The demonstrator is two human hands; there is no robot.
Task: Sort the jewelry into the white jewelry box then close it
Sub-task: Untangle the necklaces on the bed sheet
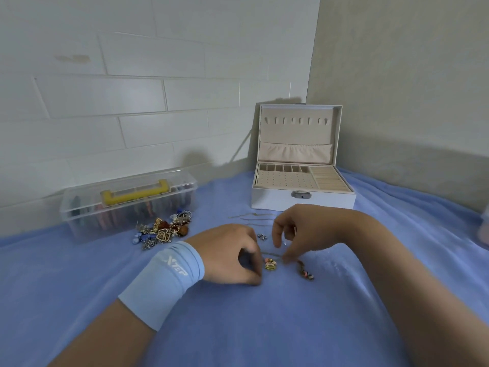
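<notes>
Domestic room corner: blue fleece blanket (pixel 238 327) spread as surface, white brick-pattern wall (pixel 132 88), plain beige wall (pixel 397 88), open white jewelry box (pixel 303 201).

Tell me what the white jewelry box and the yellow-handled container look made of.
White jewelry box: smooth matte white shell, possibly faux leather or coated board; beige lining looks velvety. Yellow-handled container: clear glossy plastic, since its contents show through the walls.

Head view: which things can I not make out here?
All in the head view:
Blur hides whether left hand and right hand pinch the chain.
Cloudy plastic hides what the clear box holds.
Pieces in the pile are too small to tell apart.
The right edge cuts off a pale thing.
</notes>
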